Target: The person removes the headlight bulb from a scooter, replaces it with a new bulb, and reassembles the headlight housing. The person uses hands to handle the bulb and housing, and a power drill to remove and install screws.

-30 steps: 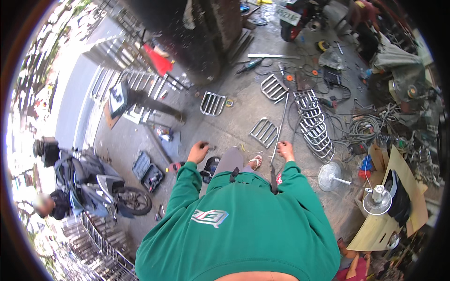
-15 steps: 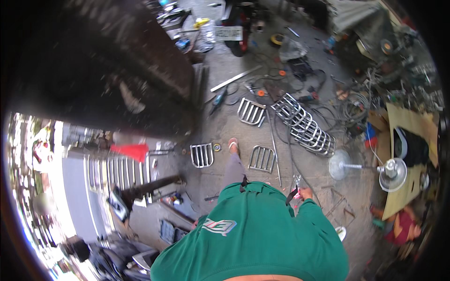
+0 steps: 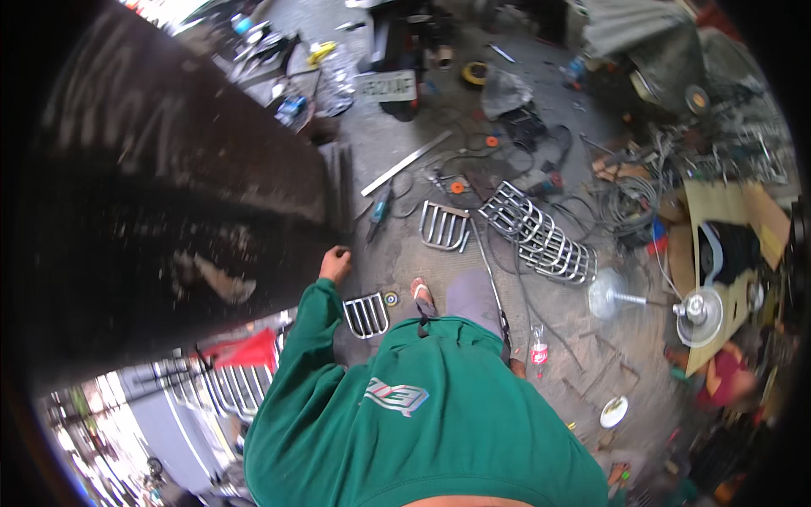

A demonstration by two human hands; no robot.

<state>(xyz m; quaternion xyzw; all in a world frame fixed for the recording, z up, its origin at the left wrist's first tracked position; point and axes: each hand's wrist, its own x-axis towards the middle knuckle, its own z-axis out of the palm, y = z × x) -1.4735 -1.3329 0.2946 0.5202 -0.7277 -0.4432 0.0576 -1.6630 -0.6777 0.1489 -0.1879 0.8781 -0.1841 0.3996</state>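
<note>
My left hand (image 3: pixel 336 264) reaches out beside the edge of a large dark metal panel (image 3: pixel 279 203), its fingers loosely bent with nothing visible in them. Whether it touches the panel, I cannot tell. Of my right hand (image 3: pixel 518 368) only a small part shows past the green sweatshirt, low at my side; its fingers are hidden. Near it on the floor is a clear bottle with a red label (image 3: pixel 539 348), apart from the hand. A chrome barred rack (image 3: pixel 366 317) lies below my left hand, with a small round disc (image 3: pixel 391 298) next to it.
Ahead lie another chrome rack (image 3: pixel 443 226), a row of stacked racks (image 3: pixel 541 232), a blue power tool (image 3: pixel 380 211) and a flat metal bar (image 3: pixel 405 165). Cables cross the floor. A fan (image 3: pixel 699 314) and a white plate (image 3: pixel 614 411) are at right; a person (image 3: pixel 725 378) sits beyond.
My left arm has come up and forward to the panel's edge. My right hand has drawn back from the bottle toward my body. I have stepped forward, and my view has turned.
</note>
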